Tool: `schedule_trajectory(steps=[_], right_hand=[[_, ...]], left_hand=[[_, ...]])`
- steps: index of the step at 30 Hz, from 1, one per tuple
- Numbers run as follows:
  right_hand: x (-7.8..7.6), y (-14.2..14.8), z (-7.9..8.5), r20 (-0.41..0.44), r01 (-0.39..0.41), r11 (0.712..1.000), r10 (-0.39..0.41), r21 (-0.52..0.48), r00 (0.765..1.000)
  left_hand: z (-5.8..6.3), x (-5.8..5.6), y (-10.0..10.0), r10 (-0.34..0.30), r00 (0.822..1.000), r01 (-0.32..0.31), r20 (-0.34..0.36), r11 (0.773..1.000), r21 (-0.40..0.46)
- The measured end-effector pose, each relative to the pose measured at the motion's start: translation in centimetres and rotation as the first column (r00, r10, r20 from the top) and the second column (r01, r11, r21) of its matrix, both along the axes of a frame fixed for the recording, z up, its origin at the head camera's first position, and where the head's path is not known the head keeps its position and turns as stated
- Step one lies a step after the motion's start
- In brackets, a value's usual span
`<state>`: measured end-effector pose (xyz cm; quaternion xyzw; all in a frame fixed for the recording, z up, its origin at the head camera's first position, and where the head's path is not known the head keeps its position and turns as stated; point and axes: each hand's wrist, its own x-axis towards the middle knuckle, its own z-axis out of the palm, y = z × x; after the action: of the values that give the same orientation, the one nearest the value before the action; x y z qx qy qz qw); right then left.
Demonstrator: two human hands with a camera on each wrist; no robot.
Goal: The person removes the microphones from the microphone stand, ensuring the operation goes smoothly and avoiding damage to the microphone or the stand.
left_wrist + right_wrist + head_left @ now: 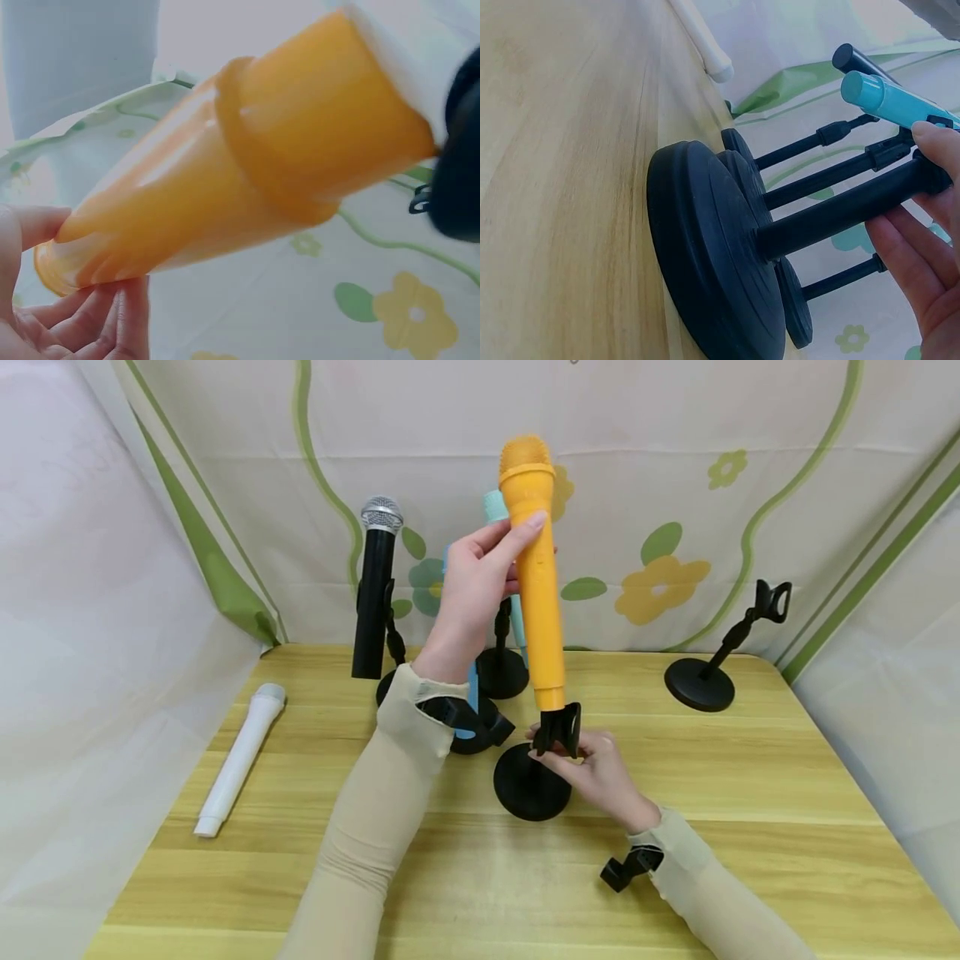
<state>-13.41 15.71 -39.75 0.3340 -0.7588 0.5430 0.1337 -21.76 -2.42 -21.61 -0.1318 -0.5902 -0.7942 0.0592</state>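
A yellow-orange microphone [542, 610] stands nearly upright in my left hand [472, 585], thumb across its front just below the head. Its lower end meets the clip [558, 729] of a black desk stand in the head view. My right hand [600, 777] pinches that stand's stem just under the clip. The stand's round base [528, 789] is over the table in front of me. In the left wrist view the microphone's body [285, 142] fills the middle, with my fingers [112, 315] around it. The right wrist view shows thumb and fingers on the black stem [847, 210].
A white microphone [243, 760] lies on the table at left. Behind my left arm, a black microphone [371, 602] with a silver head leans in a stand, and light-blue ones [495, 506] stand partly hidden. At back right is a bare stand [701, 685]. Fabric walls surround the table.
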Motion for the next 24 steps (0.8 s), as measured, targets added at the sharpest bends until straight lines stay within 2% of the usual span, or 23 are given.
schedule_trajectory(steps=[3, 11, 18, 24], right_hand=[[0.0, 0.1, -0.1, 0.005, 0.001, 1.000, -0.001, 0.009, 1.000], [0.1, 0.0, -0.1, 0.017, 0.017, 1.000, -0.017, 0.025, 1.000], [0.0, -0.1, -0.2, 0.013, 0.019, 1.000, -0.019, 0.013, 1.000], [-0.1, -0.1, -0.2, 0.000, 0.017, 1.000, -0.017, 0.002, 1.000]], left_hand=[[0.2, 0.4, -0.7, -0.015, 1.000, 0.016, -0.019, 1.000, 0.012], [0.1, 1.2, -2.9, -0.005, 0.999, 0.007, -0.050, 1.000, 0.031], [-0.8, 2.1, -5.0, 0.039, 0.997, -0.040, -0.059, 0.999, -0.015], [-2.0, 2.3, -6.5, 0.079, 0.996, -0.078, -0.050, 0.997, 0.019]])
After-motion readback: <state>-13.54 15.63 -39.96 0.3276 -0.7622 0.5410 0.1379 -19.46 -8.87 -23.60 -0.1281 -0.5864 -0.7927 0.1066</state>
